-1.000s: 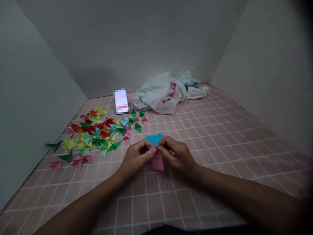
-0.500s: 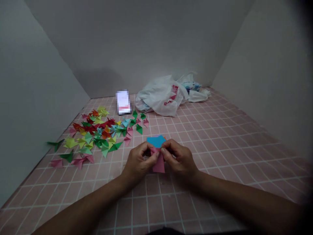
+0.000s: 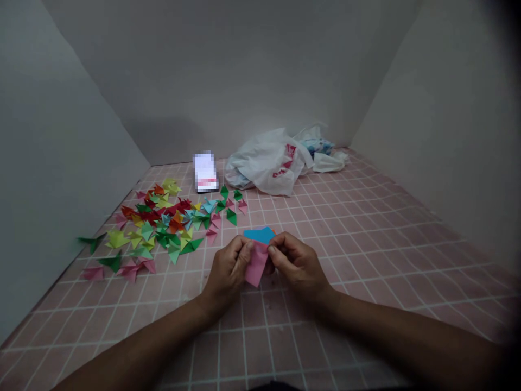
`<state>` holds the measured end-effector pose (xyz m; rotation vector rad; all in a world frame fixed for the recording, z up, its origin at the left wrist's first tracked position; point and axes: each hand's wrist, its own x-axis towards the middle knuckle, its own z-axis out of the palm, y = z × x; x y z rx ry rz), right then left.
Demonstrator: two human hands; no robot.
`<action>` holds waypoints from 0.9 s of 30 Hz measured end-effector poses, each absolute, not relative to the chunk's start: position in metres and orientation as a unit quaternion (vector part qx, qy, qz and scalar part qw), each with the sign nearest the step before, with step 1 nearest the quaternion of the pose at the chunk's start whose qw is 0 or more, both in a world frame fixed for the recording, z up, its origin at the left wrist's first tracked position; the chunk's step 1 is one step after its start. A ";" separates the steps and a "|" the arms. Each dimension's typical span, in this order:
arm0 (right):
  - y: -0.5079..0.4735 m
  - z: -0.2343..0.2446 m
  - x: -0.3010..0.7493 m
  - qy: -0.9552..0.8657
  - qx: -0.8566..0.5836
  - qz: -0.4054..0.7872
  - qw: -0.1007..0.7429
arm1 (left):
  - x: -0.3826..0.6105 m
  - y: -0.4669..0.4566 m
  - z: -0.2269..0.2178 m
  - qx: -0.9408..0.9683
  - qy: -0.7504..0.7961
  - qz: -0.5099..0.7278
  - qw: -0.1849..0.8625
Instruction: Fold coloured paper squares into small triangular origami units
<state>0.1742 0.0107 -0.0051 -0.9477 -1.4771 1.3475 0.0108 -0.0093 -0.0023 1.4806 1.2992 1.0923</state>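
Note:
A pink sheet of origami paper (image 3: 256, 264), partly folded, is held between both hands. My left hand (image 3: 228, 266) is closed on its left edge, thumb lying on top. At its upper right corner my right hand (image 3: 298, 266) pinches it between thumb and fingers. Just beyond my fingertips lies blue paper (image 3: 260, 234), with a bit of orange paper showing at its right; my hands hide part of both. Off to the left spread many small folded paper cranes (image 3: 167, 237) in green, pink, yellow, red, orange and light blue.
A phone (image 3: 205, 172) with a lit, blurred screen stands behind the cranes. White plastic bags (image 3: 271, 162), one with red print, lie at the back by the wall. The pink surface (image 3: 366, 228) has a white grid, and pale walls (image 3: 431, 141) rise on three sides.
The pink paper has turned in my hands, its lower end swinging left, and more of its flat face shows. My left thumb has moved up along its edge.

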 end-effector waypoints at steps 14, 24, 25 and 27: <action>0.007 0.002 0.175 -0.561 -0.345 0.617 0.431 | 0.010 -0.009 0.002 0.633 0.538 0.425 0.359; 0.016 0.005 0.180 -0.572 -0.334 0.660 0.354 | 0.005 -0.003 0.006 0.642 0.541 0.368 0.398; 0.016 0.005 0.180 -0.572 -0.339 0.666 0.338 | 0.005 -0.003 0.007 0.654 0.538 0.361 0.391; 0.015 0.005 0.179 -0.560 -0.356 0.680 0.312 | 0.006 -0.002 0.007 0.674 0.531 0.349 0.377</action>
